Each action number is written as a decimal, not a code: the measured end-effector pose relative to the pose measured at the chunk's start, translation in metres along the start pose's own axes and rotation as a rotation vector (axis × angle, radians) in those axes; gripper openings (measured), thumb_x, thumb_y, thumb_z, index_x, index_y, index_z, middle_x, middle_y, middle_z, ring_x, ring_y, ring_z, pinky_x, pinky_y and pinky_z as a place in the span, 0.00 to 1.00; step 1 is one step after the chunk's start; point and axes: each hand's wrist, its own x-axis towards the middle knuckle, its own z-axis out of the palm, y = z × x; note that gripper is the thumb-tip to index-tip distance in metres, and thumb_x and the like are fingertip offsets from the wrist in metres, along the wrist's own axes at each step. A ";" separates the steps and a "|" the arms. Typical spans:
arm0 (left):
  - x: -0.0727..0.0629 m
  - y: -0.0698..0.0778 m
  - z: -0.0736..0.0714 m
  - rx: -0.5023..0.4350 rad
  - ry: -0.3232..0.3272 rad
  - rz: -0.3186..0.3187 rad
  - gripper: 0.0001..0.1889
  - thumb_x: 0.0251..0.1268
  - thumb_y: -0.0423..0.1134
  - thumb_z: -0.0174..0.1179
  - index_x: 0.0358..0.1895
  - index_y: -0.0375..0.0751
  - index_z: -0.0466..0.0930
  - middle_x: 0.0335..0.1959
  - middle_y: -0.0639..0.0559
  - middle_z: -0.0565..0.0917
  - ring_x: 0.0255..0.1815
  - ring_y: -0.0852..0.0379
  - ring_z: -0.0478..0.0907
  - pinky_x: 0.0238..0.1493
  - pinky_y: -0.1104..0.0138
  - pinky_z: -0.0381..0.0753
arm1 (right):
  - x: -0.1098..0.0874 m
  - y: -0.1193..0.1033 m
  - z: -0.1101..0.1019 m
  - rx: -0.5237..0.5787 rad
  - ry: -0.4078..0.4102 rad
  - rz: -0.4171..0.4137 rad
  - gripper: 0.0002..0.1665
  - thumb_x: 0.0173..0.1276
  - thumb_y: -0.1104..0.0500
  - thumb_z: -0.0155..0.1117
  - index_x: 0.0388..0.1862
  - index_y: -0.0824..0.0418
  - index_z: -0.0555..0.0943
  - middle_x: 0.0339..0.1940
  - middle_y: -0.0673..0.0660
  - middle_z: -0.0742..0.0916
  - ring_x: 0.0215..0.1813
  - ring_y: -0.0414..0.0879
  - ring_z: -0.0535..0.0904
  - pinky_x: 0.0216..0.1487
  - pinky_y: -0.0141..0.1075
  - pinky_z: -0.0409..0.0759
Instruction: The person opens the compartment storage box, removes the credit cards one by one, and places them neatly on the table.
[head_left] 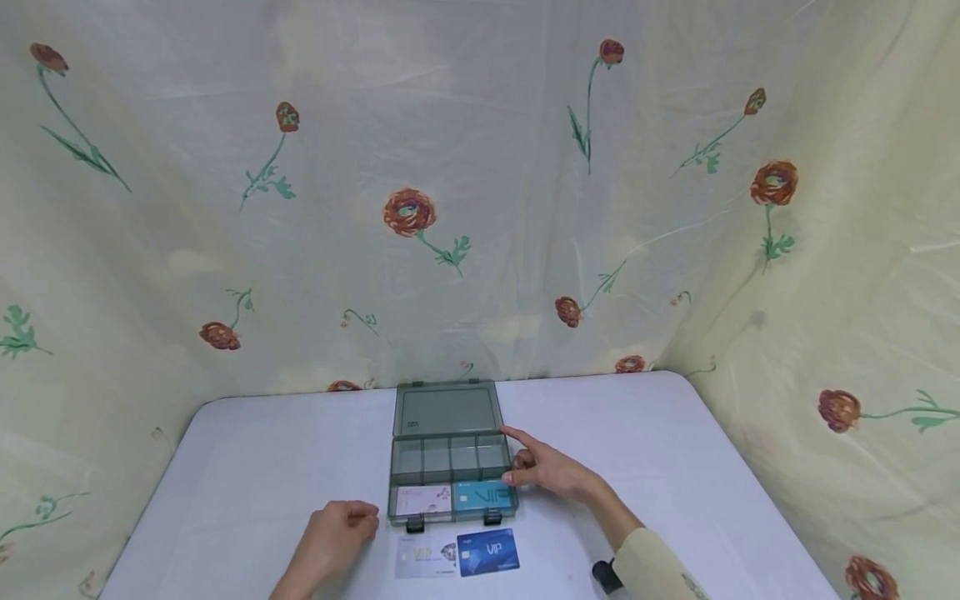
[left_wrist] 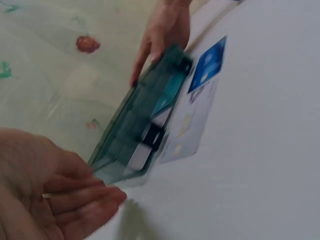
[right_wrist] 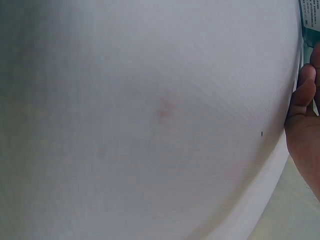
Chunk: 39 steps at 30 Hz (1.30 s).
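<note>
A translucent grey-green plastic box [head_left: 450, 454] stands on the table with its lid [head_left: 448, 412] raised behind it. In its front compartments lie a pale pink card [head_left: 422, 500] and a teal card [head_left: 480, 495]. My right hand [head_left: 551, 471] is at the box's right side, index finger stretched towards the lid's lower corner and thumb at the right edge by the teal card. Just off the front left corner, my left hand [head_left: 337, 533] holds nothing, its fingers loosely bent. A silvery VIP card [head_left: 425, 557] and a blue VIP card [head_left: 488, 552] lie in front of the box.
White cloth covers the table [head_left: 300, 450]. Behind and beside it hangs a pale curtain [head_left: 480, 292] with printed flowers. A small black object [head_left: 606, 575] shows by the right sleeve [head_left: 656, 567]. Two dark latches [head_left: 415, 524] stick out from the box's front.
</note>
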 end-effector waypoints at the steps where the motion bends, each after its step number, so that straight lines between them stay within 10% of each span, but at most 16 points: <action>1: 0.005 0.000 -0.002 0.011 0.037 0.029 0.12 0.68 0.36 0.62 0.48 0.33 0.87 0.36 0.50 0.89 0.37 0.55 0.86 0.39 0.57 0.85 | 0.000 0.000 0.000 0.002 -0.001 -0.001 0.54 0.67 0.49 0.72 0.83 0.47 0.51 0.29 0.51 0.76 0.35 0.45 0.70 0.42 0.40 0.69; 7: 0.043 -0.006 -0.009 -0.050 0.118 0.212 0.20 0.73 0.39 0.61 0.65 0.40 0.78 0.52 0.44 0.87 0.52 0.48 0.85 0.51 0.54 0.84 | 0.001 0.001 0.001 0.010 -0.004 -0.007 0.53 0.67 0.50 0.71 0.83 0.47 0.51 0.27 0.49 0.75 0.33 0.44 0.69 0.41 0.39 0.69; 15: 0.079 -0.019 -0.001 -0.062 -0.109 0.308 0.32 0.76 0.46 0.57 0.79 0.52 0.59 0.76 0.40 0.67 0.77 0.36 0.60 0.73 0.37 0.57 | 0.000 0.004 0.002 0.044 -0.014 0.002 0.54 0.67 0.50 0.72 0.83 0.47 0.51 0.27 0.50 0.76 0.33 0.44 0.69 0.40 0.38 0.70; 39: 0.086 -0.026 0.002 -0.140 -0.184 0.297 0.32 0.78 0.47 0.55 0.80 0.56 0.57 0.81 0.46 0.58 0.81 0.36 0.48 0.75 0.35 0.46 | -0.001 0.000 0.002 0.035 0.000 0.005 0.53 0.67 0.50 0.72 0.83 0.47 0.52 0.27 0.50 0.74 0.33 0.44 0.69 0.40 0.39 0.69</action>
